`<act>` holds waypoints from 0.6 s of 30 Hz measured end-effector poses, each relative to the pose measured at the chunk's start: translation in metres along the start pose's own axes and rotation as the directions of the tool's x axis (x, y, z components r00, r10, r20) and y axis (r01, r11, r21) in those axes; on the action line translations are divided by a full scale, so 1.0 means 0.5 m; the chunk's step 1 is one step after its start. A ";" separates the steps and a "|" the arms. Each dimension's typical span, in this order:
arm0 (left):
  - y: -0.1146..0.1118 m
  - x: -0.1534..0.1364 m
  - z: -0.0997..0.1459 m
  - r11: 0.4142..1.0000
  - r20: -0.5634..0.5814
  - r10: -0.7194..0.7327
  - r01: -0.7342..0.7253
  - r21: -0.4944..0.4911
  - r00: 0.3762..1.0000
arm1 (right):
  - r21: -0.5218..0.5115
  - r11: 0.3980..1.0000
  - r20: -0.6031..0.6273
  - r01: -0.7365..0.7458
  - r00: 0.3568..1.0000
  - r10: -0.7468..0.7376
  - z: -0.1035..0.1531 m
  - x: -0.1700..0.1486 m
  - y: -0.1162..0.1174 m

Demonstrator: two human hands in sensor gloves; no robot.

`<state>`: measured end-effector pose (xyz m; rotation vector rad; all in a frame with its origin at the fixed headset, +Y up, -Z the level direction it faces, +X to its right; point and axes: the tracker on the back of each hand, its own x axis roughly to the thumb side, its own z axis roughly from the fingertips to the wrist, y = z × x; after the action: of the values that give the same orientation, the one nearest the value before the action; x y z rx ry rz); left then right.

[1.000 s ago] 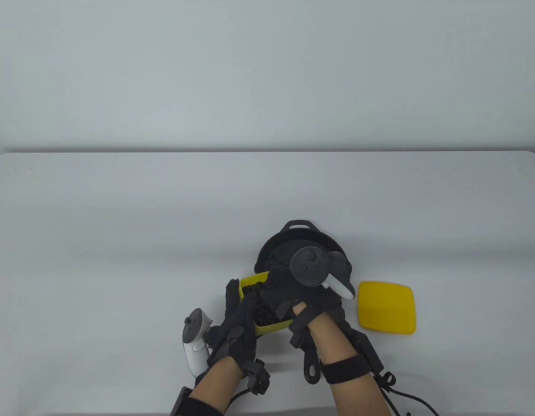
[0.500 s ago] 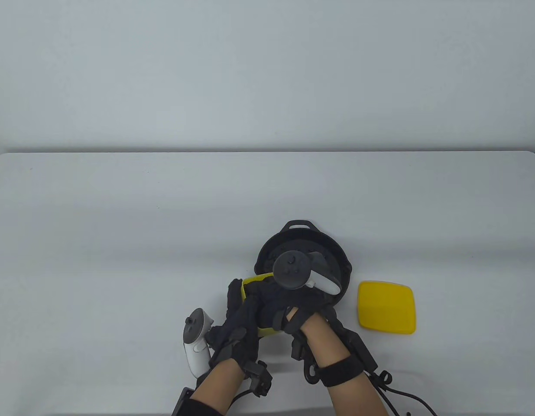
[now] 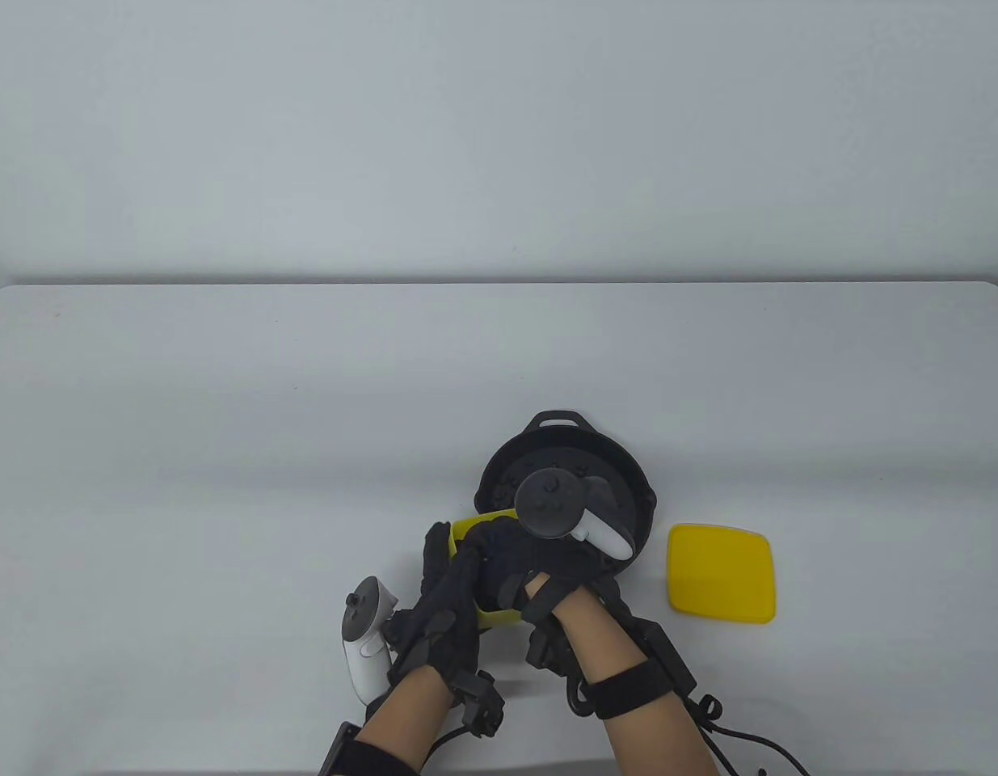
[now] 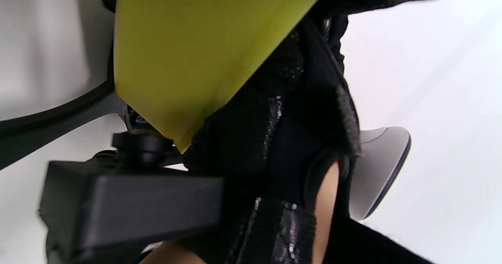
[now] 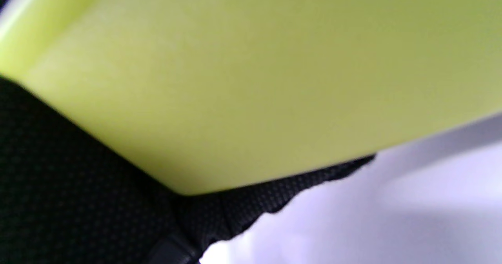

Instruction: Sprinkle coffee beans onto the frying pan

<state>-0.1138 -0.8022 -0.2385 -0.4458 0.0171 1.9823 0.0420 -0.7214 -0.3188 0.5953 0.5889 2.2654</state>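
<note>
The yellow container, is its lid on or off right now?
Off. The yellow lid lies flat on the table, right of the frying pan, apart from the yellow container.

Bright, even light with soft shadows; both wrist views seem blurred.

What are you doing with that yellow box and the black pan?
The left hand holds the yellow container by its side while the right hand reaches down into it, probably for coffee beans. Right behind it sits the black frying pan with some beans already in it. The yellow lid lies off to the right on the table.
</note>
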 end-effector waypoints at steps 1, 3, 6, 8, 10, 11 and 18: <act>0.000 -0.001 -0.001 1.000 0.000 0.000 0.000 -0.002 1.000 | -0.004 1.000 0.003 0.002 1.000 -0.001 0.002 0.000 -0.002; 0.000 -0.004 -0.002 1.000 -0.006 0.016 -0.016 -0.004 1.000 | -0.015 1.000 0.005 -0.011 1.000 0.011 0.006 -0.001 -0.010; -0.001 -0.008 -0.003 1.000 -0.016 0.028 -0.028 -0.006 0.999 | -0.048 0.999 0.011 0.000 1.000 0.000 0.012 -0.004 -0.022; -0.002 -0.009 -0.003 1.000 -0.019 0.023 -0.023 -0.008 1.000 | -0.066 0.997 0.027 0.042 0.999 -0.040 0.017 -0.006 -0.030; -0.002 -0.010 -0.004 1.000 -0.025 0.022 -0.022 -0.015 0.999 | -0.079 0.994 0.043 0.076 0.996 -0.073 0.019 -0.007 -0.036; -0.002 -0.011 -0.005 0.999 -0.028 0.026 -0.027 -0.020 0.999 | -0.084 0.993 0.050 0.088 0.995 -0.084 0.020 -0.009 -0.040; -0.004 -0.014 -0.005 0.998 -0.038 0.062 -0.063 -0.024 0.997 | -0.124 0.976 0.062 0.181 0.983 -0.174 0.026 -0.025 -0.054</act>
<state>-0.1088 -0.8079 -0.2383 -0.5038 0.0302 2.0374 0.0717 -0.7100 -0.3267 0.5137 0.4483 2.0956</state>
